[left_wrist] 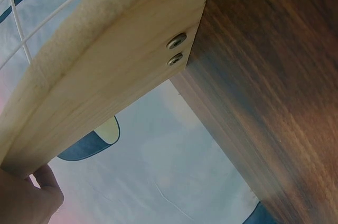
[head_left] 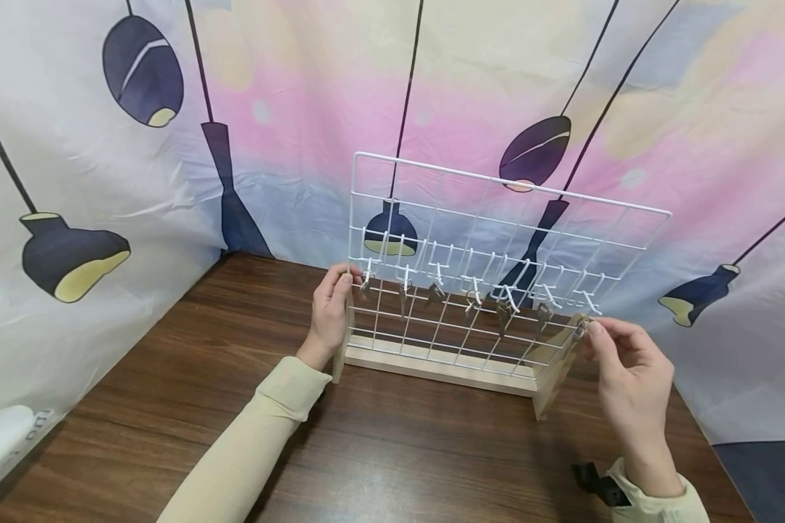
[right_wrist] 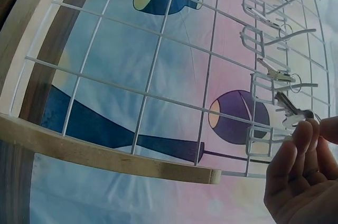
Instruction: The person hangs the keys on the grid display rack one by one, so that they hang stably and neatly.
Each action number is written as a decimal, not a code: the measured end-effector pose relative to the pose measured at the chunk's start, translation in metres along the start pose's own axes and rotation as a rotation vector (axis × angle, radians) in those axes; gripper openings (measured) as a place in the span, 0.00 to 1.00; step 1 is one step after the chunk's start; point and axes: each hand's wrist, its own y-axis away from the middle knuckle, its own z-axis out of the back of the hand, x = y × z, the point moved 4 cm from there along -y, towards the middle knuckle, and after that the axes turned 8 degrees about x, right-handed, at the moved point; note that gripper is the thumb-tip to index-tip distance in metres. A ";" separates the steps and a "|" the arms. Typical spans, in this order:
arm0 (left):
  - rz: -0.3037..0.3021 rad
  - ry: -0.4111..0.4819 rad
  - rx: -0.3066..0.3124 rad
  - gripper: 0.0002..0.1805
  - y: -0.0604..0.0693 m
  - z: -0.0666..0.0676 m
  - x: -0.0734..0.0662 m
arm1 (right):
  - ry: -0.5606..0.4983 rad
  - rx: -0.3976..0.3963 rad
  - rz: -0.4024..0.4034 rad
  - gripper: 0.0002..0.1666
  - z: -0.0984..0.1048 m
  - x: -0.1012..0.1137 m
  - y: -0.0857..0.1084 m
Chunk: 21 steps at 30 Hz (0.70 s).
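A display rack with a white wire grid stands on a wooden base (head_left: pixel 441 369). Across its middle runs a row of white hooks (head_left: pixel 474 287), and keys on rings (head_left: pixel 504 316) hang from several of them. My left hand (head_left: pixel 330 312) grips the rack's left edge, thumb in front; in the left wrist view the wooden side panel (left_wrist: pixel 105 60) hides most of that hand. Beside the rightmost hook, my right hand (head_left: pixel 634 370) pinches a key on a ring. The right wrist view shows this key (right_wrist: pixel 288 105) at the fingertips, close to the hook's tip.
The rack stands on a dark brown wood-grain table (head_left: pixel 392 457). Behind it hangs a cloth (head_left: pixel 301 94) printed with lamps. A white package (head_left: pixel 6 443) lies at the left edge. A black strap (head_left: pixel 598 483) hangs at my right wrist.
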 end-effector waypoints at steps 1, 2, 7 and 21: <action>0.000 0.003 0.000 0.13 0.000 0.001 0.004 | -0.017 -0.007 0.005 0.10 0.001 -0.001 -0.001; -0.001 0.005 0.000 0.13 -0.001 0.002 0.008 | -0.037 -0.013 0.008 0.10 0.001 -0.001 -0.001; -0.013 0.011 -0.003 0.13 -0.001 0.006 0.022 | -0.094 -0.044 0.024 0.11 0.003 0.000 -0.004; -0.014 -0.004 -0.005 0.13 0.000 0.006 0.022 | -0.182 -0.075 0.044 0.12 0.006 0.001 -0.006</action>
